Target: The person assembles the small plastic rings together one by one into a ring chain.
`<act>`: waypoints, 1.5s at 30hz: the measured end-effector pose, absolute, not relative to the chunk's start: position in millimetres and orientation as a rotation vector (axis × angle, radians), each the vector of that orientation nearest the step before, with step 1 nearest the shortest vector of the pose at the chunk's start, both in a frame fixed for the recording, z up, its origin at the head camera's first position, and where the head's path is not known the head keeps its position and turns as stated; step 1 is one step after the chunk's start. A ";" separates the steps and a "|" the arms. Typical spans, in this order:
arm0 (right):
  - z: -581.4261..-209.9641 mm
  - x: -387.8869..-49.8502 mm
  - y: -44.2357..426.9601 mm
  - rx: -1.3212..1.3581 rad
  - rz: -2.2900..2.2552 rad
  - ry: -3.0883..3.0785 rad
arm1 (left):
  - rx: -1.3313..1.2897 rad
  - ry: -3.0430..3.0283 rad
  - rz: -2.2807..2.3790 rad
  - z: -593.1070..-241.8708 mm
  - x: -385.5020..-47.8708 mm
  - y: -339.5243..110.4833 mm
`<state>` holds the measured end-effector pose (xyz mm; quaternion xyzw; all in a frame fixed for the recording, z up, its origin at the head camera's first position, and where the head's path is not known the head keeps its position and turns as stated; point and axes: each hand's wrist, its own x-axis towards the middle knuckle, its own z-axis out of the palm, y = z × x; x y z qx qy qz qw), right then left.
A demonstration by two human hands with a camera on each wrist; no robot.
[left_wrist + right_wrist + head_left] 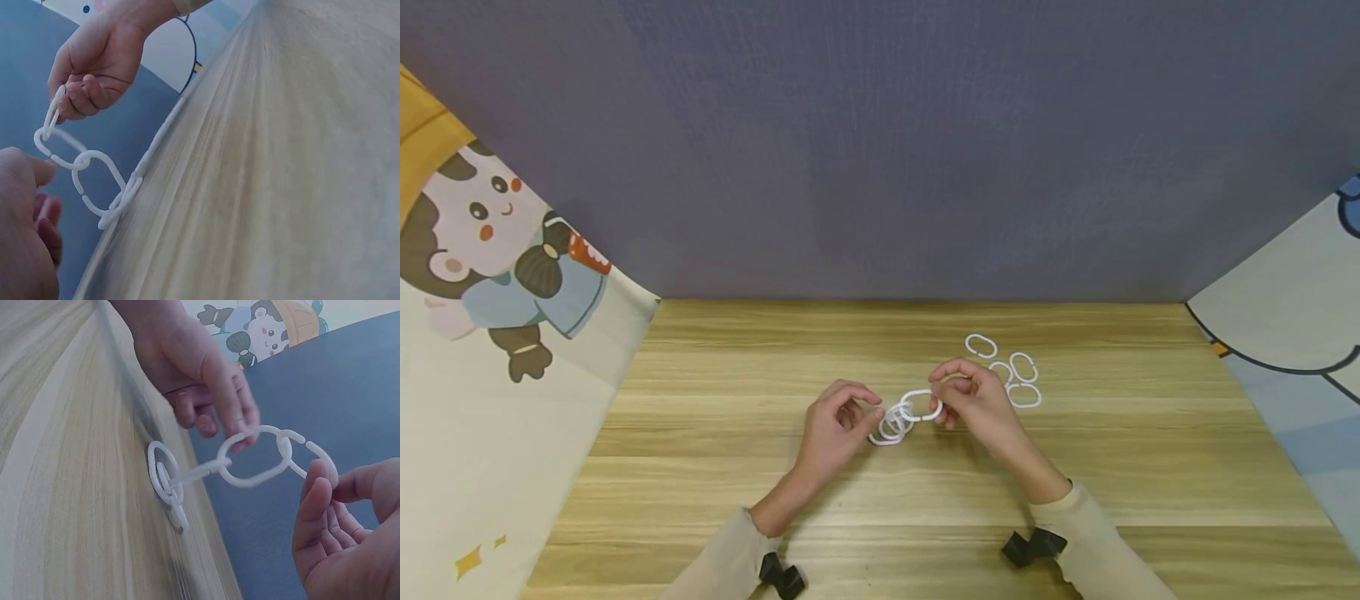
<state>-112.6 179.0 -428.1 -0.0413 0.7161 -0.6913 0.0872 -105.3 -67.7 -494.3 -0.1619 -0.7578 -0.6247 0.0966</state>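
Observation:
A chain of white oval links (250, 483) hangs between the two hands, and its lower links (152, 465) lie bunched on the wooden table. My right hand (973, 400) pinches the end link (326, 459) between thumb and index finger, holding it raised. Beside the chain, my left hand (838, 421) has relaxed, slightly bent fingers, with thumb and index apart. In the left wrist view, that hand (25, 219) has its thumb tip close to a raised link (42, 149); whether it touches is unclear.
Several loose white links (1024, 406) lie on the wooden table (737, 350) behind and right of my right hand, one partly hidden by it. A grey-blue panel (887, 167) stands along the table's back edge, with cartoon-printed walls at left (505, 292) and right (1262, 292).

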 end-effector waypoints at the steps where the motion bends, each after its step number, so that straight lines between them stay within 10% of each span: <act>1: -427.9 -112.5 178.6 -0.121 -2.057 2.130 | -0.502 -2.211 -1.826 -494.0 -104.8 -67.2; 16: -427.1 -110.4 175.7 -0.170 -2.020 2.119 | -0.854 -2.006 -1.607 -480.9 -95.2 -56.7; 45: -416.2 -112.3 189.3 -0.183 -1.997 2.202 | -0.535 -2.006 -1.797 -480.7 -98.2 -62.9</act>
